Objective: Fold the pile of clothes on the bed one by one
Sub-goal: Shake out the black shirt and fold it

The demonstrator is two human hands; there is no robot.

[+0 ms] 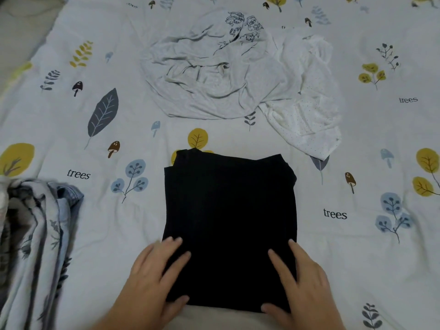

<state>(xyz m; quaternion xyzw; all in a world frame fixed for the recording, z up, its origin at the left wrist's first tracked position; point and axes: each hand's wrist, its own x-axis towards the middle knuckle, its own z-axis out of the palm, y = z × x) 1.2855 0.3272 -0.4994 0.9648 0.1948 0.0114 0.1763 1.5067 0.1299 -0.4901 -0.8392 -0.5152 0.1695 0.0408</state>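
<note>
Blurring at left edge, folded stack [35,246] cut off

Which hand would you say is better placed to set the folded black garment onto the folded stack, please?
Probably the left hand: it rests on the black garment's left edge, and the folded stack lies on that side, whereas the right hand sits opposite.

Black garment [229,222] folded square, flat; crumpled grey shirt [214,75] and white dotted top [307,96] beyond
</note>
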